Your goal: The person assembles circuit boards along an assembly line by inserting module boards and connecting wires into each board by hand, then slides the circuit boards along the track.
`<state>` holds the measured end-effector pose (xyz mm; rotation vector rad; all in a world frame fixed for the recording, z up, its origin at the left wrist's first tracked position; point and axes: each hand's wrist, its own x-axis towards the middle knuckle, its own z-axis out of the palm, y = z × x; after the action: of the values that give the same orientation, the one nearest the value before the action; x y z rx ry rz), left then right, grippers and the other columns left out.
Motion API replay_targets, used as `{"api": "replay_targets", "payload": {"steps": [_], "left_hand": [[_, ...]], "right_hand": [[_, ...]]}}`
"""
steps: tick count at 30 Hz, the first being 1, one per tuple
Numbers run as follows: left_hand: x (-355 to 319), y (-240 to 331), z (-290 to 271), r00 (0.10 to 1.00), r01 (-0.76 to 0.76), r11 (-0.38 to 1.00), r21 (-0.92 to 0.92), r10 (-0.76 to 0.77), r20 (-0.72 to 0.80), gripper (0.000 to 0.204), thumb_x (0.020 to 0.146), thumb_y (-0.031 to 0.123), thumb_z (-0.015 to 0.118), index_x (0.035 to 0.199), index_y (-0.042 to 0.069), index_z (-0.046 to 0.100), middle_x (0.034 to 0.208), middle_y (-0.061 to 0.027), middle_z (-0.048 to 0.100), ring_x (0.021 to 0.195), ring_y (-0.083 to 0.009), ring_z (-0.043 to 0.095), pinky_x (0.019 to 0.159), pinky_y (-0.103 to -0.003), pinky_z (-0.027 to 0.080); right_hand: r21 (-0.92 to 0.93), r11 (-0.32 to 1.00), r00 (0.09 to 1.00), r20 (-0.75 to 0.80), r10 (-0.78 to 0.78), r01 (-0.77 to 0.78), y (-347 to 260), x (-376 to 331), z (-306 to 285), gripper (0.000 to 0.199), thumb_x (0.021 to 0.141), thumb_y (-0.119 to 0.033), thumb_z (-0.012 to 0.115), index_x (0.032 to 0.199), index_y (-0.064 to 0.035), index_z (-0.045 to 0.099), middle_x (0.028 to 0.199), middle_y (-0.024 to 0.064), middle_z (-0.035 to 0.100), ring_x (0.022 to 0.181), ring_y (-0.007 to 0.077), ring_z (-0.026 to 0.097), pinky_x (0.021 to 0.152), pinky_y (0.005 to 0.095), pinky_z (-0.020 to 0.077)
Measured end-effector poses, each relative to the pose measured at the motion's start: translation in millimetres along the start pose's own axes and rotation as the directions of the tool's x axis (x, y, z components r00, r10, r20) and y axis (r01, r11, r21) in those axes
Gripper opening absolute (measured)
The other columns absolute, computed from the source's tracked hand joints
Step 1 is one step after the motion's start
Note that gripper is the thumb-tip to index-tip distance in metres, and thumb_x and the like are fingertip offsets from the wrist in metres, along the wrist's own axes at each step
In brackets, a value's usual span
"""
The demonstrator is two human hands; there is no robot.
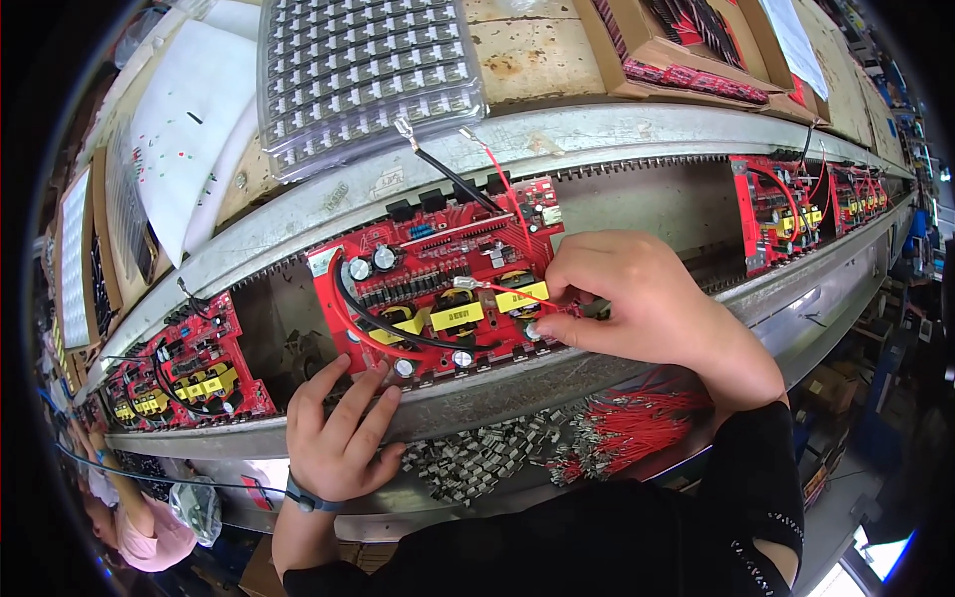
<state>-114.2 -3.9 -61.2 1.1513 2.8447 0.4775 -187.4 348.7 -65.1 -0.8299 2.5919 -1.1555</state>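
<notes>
A red circuit board (477, 249) lies across the metal rails in front of me. It carries yellow-wrapped transformers (458, 314), round capacitors (384, 259) and a row of dark parts. Black wire (453, 176) and red wire (502, 174) with metal terminals rise from its far side. My left hand (343, 428), fingers apart, rests its fingertips at the board's near left edge. At the near right corner, the thumb and curled fingers of my right hand (632, 298) close in beside the last transformer. Whatever sits between them is hidden.
Loose metal parts (482, 458) and a bundle of red wires (637, 423) lie on the near ledge. More boards sit on the rails left (189, 368) and right (776, 214). Beyond stand a clear parts tray (368, 80) and a cardboard box (686, 50). Another person (149, 527) is at lower left.
</notes>
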Motion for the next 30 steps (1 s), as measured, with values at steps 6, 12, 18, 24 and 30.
{"api": "replay_targets", "payload": {"steps": [6,12,18,24,30], "left_hand": [[-1.2,-0.7,1.7,1.000,0.002,1.000,-0.003,-0.002,-0.004,0.060,0.070,0.033,0.077,0.126,0.014,0.070,0.135,-0.0080,0.067,0.123,-0.0395,0.059,0.092,-0.050,0.050],[-1.9,-0.6,1.0,1.000,0.002,1.000,0.005,-0.002,0.006,0.058,0.072,0.035,0.076,0.126,0.015,0.071,0.133,-0.0073,0.067,0.123,-0.0387,0.058,0.091,-0.051,0.051],[-2.8,-0.5,2.3,1.000,0.004,1.000,0.004,-0.004,0.008,0.056,0.074,0.036,0.075,0.126,0.015,0.071,0.132,-0.0072,0.068,0.122,-0.0387,0.058,0.091,-0.051,0.051],[-2.9,-0.6,2.7,1.000,0.011,1.000,0.004,-0.011,0.016,0.056,0.075,0.036,0.074,0.127,0.016,0.071,0.132,-0.0071,0.067,0.123,-0.0389,0.058,0.091,-0.051,0.051],[-1.8,0.3,2.1,1.000,0.013,1.000,0.001,-0.013,0.011,0.057,0.074,0.036,0.075,0.127,0.016,0.071,0.132,-0.0071,0.067,0.123,-0.0388,0.059,0.091,-0.051,0.051]], "right_hand": [[-0.011,1.000,1.000,0.021,-0.006,0.006,-0.3,-0.1,-0.5,0.029,0.074,-0.018,0.086,0.085,-0.0071,0.061,0.081,0.0066,0.061,0.073,0.0294,0.063,0.060,0.0406,0.0468],[0.005,1.000,1.000,0.020,0.004,-0.004,-2.5,0.2,0.6,0.029,0.072,-0.016,0.086,0.083,-0.0077,0.060,0.081,0.0059,0.061,0.073,0.0296,0.063,0.060,0.0406,0.0466],[-0.020,0.999,0.998,0.057,0.028,-0.027,-3.3,1.4,0.5,0.030,0.076,-0.024,0.083,0.083,-0.0088,0.059,0.083,0.0058,0.060,0.076,0.0302,0.063,0.063,0.0423,0.0494],[-0.031,0.999,0.996,0.080,0.047,-0.045,-5.1,3.1,-0.1,0.032,0.075,-0.026,0.084,0.081,-0.0091,0.057,0.082,0.0057,0.058,0.075,0.0297,0.062,0.062,0.0422,0.0485],[-0.053,0.998,0.997,0.063,0.044,-0.041,-6.1,3.0,2.3,0.033,0.075,-0.026,0.084,0.080,-0.0093,0.056,0.081,0.0056,0.057,0.074,0.0286,0.061,0.062,0.0413,0.0485]]}}
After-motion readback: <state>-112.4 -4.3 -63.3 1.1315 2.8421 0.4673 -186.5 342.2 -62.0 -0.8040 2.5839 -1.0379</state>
